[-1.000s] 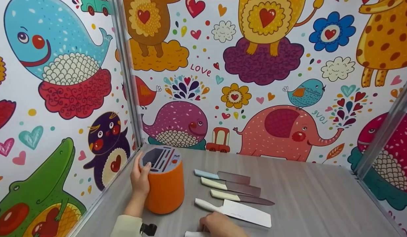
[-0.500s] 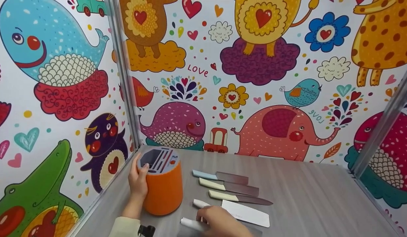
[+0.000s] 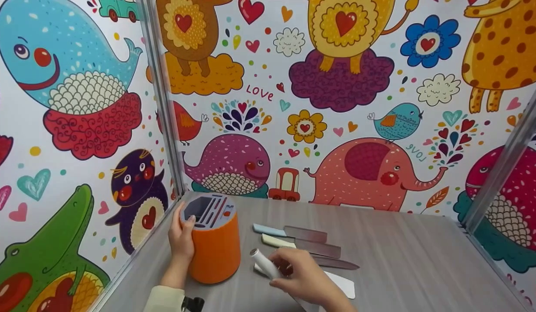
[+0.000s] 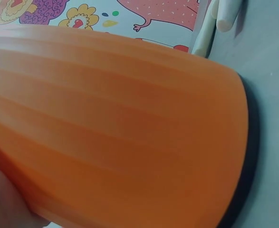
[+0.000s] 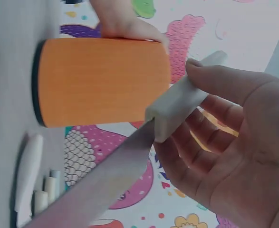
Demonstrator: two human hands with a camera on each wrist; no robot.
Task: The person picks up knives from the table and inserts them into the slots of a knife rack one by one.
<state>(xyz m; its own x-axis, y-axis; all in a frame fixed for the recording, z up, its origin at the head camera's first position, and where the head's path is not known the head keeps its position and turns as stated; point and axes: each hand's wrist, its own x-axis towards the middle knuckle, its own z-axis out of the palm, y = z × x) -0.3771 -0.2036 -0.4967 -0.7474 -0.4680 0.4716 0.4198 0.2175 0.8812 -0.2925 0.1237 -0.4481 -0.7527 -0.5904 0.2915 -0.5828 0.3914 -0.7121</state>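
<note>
My left hand (image 3: pixel 181 240) holds the orange knife block (image 3: pixel 216 255) by its left side, thumb at the grey slotted top (image 3: pixel 211 210). The block stands upright and fills most of the left wrist view. My right hand (image 3: pixel 309 275) holds a knife by its white handle (image 3: pixel 266 263), between thumb and fingers, raised above the table. In the right wrist view its broad blade (image 5: pixel 101 183) points down to the lower left. Beneath the right hand lies a white cleaver (image 3: pixel 344 284), partly covered.
Right of the block, several knives lie side by side: a blue-handled knife (image 3: pixel 268 229), a cream-handled knife (image 3: pixel 279 241) and a pointed knife (image 3: pixel 337 262) whose handle is hidden by my right hand. Cartoon-printed walls (image 3: pixel 337 108) border the grey table (image 3: pixel 406 260).
My right hand has picked the white-handled knife up from the table's near edge and turned its handle upward, moving up and forward. My left hand stays on the knife block.
</note>
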